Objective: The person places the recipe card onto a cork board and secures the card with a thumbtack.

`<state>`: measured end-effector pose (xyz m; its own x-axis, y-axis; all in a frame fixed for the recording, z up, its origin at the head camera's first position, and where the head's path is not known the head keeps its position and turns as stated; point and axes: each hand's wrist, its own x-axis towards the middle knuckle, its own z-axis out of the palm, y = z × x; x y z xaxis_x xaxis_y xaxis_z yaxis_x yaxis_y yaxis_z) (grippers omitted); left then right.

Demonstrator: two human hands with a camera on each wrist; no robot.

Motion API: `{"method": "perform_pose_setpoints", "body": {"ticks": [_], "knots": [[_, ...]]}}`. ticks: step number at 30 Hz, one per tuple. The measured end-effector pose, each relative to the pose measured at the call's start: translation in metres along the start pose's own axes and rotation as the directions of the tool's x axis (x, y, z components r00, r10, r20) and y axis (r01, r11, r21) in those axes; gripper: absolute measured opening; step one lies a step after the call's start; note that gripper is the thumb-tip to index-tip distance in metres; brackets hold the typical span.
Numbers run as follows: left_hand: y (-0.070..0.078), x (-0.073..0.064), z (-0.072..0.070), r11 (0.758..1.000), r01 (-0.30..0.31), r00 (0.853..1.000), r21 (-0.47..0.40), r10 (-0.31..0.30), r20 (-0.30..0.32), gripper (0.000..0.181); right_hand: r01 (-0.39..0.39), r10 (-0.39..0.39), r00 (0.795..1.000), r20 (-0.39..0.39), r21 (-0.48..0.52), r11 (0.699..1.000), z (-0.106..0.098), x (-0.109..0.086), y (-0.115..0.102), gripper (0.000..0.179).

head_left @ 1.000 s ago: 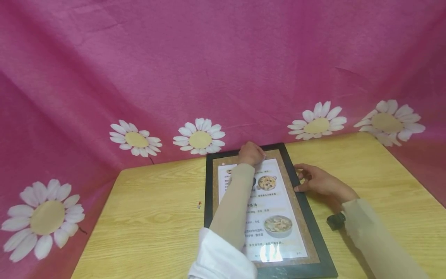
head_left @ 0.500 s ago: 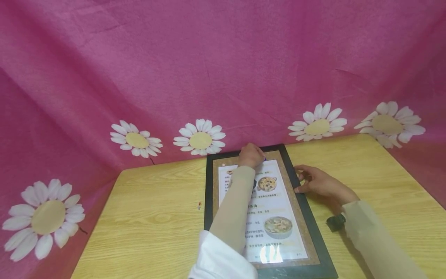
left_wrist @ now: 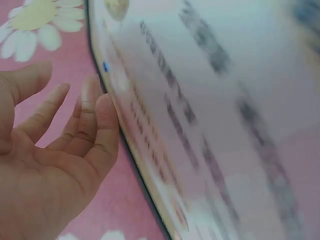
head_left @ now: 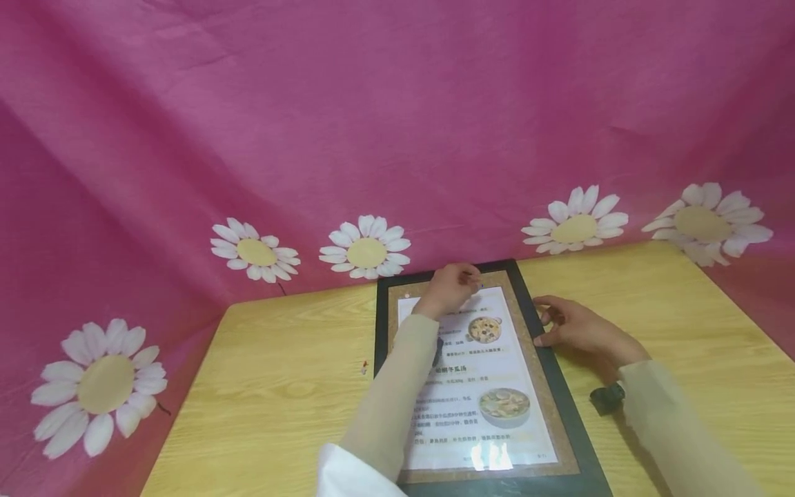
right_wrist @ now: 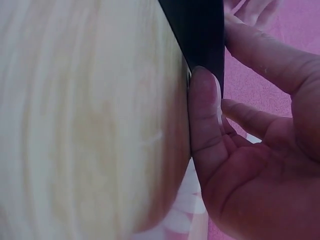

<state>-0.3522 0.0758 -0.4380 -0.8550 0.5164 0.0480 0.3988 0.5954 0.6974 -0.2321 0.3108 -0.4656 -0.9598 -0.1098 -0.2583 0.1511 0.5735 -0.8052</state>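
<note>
A black-framed cork board lies on the table with a white printed recipe sheet on it. My left hand is over the top of the board, fingers loosely bent and holding nothing. Just past its fingertips a small blue push pin sits at the sheet's upper edge; the left wrist view also shows the blue pin. At the board's right side, my right hand holds the frame edge. Its thumb lies along the frame's side, with the index fingertip against the black frame.
The wood-grain table extends on both sides of the board. A small red-and-white item lies left of the frame. A pink cloth with white daisies hangs behind the table. A pale pin shows at the sheet's upper left.
My left hand has come away from the blue push pin, its fingers loosening and the wrist turning. The right hand stays at the frame edge. The head view has shifted slightly.
</note>
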Motion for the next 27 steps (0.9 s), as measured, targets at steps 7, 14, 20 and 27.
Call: {"method": "perform_pose_setpoints", "body": {"ticks": [7,14,20,27], "knots": [[-0.014,-0.043,-0.029,0.996,-0.078,0.995,-0.053,0.075,-0.06,0.026,0.02,-0.02,1.0,0.008,0.0,1.0,-0.001,0.0,-0.001,0.088],[-0.038,-0.094,-0.056,0.992,-0.079,0.991,-0.102,0.067,-0.112,0.029,0.041,-0.041,0.999,0.009,-0.007,0.999,-0.001,0.001,0.0,0.088],[-0.064,-0.127,-0.075,0.984,-0.016,0.986,-0.178,-0.014,-0.167,0.025,0.068,-0.068,0.998,0.002,-0.067,0.995,-0.004,0.002,0.001,0.09],[-0.091,-0.158,-0.091,0.981,0.04,0.973,-0.19,-0.082,-0.217,0.019,0.122,-0.122,0.993,0.005,-0.096,0.988,-0.001,0.005,0.001,0.088]]}}
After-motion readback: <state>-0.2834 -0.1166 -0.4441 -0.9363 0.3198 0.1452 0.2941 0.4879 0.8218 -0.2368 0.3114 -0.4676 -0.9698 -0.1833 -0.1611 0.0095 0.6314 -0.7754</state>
